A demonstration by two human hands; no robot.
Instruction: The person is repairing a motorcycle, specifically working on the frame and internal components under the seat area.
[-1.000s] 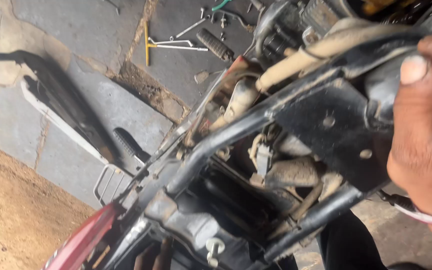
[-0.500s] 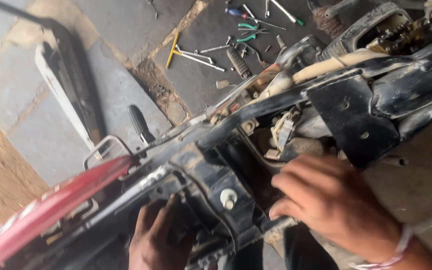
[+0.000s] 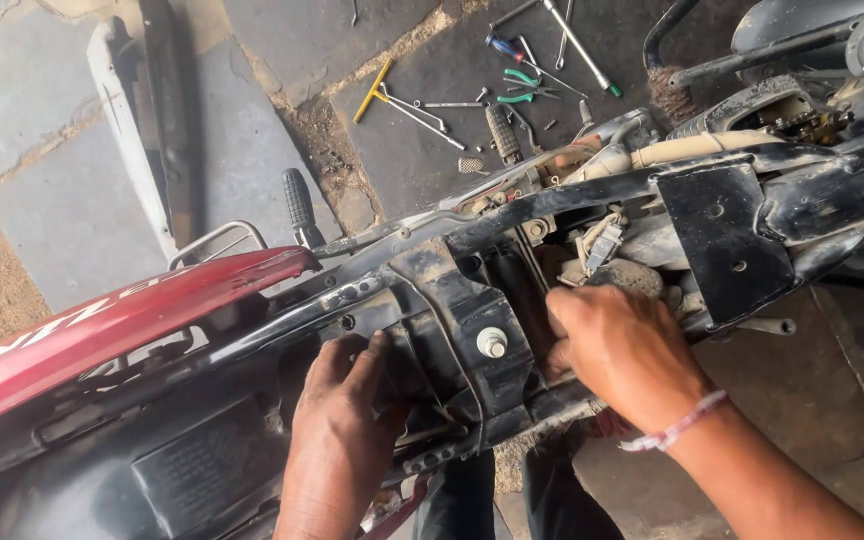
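A stripped motorcycle frame [image 3: 592,190] runs across the view, black and greasy, with a red rear panel [image 3: 112,330] at the left. My left hand [image 3: 347,420] lies flat with fingers spread on the black plastic tray [image 3: 452,330] under the seat rails. A white bolt [image 3: 492,342] sticks up from that tray between my hands. My right hand [image 3: 622,350] reaches into the frame opening just right of the tray; its fingertips are hidden inside, near a grey connector [image 3: 602,243].
Hand tools [image 3: 512,85] lie scattered on the stone floor beyond the bike: a yellow-handled wrench, green-handled pliers, long spanners. A removed black and white side panel [image 3: 142,130] lies at the upper left. A black footpeg [image 3: 298,200] juts out by the frame.
The view has swung down and left. My left hand has come fully into view on the tray, and my right hand has dropped from the frame rail into the opening.
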